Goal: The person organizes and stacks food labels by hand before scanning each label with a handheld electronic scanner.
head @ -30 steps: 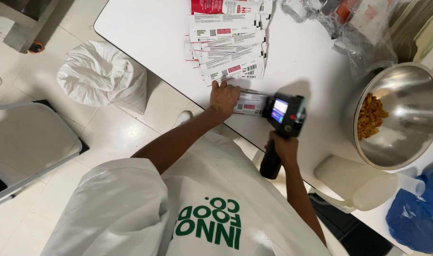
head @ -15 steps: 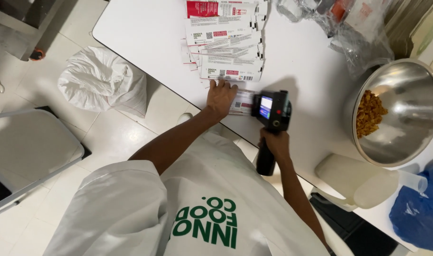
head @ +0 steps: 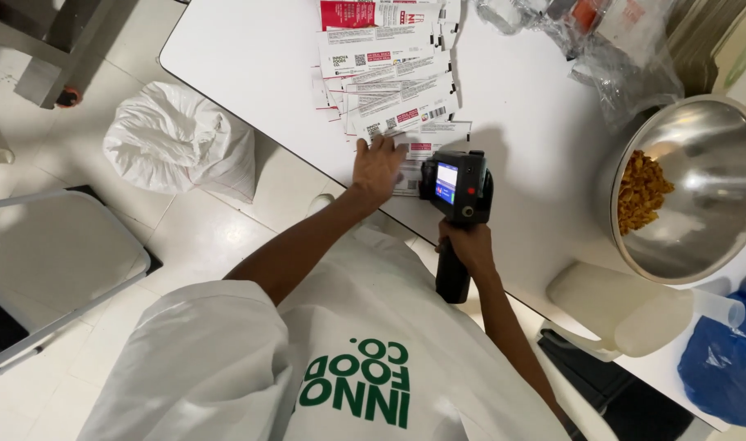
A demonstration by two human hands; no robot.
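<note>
My left hand (head: 378, 167) lies flat, fingers spread, pressing on the nearest of several white and red printed pouches (head: 389, 82) fanned out in a row on the white table (head: 250, 73). My right hand (head: 464, 245) grips the black handle of a hand-held printer gun (head: 457, 184) with a small lit screen. The gun's head rests on the table just right of my left hand, against the pouch (head: 422, 149) under it.
A steel bowl (head: 700, 237) with orange-brown snack pieces (head: 638, 192) sits at the right. Clear plastic bags (head: 610, 49) lie at the far right, with a white jug (head: 610, 306) and a blue bag (head: 724, 367) near the table's edge. A white sack (head: 177, 139) and a grey chair (head: 54, 253) stand on the floor at left.
The printer gun in my right hand has slid left along the pouch, closer to my left hand. My left hand has stayed pressed on the pouch.
</note>
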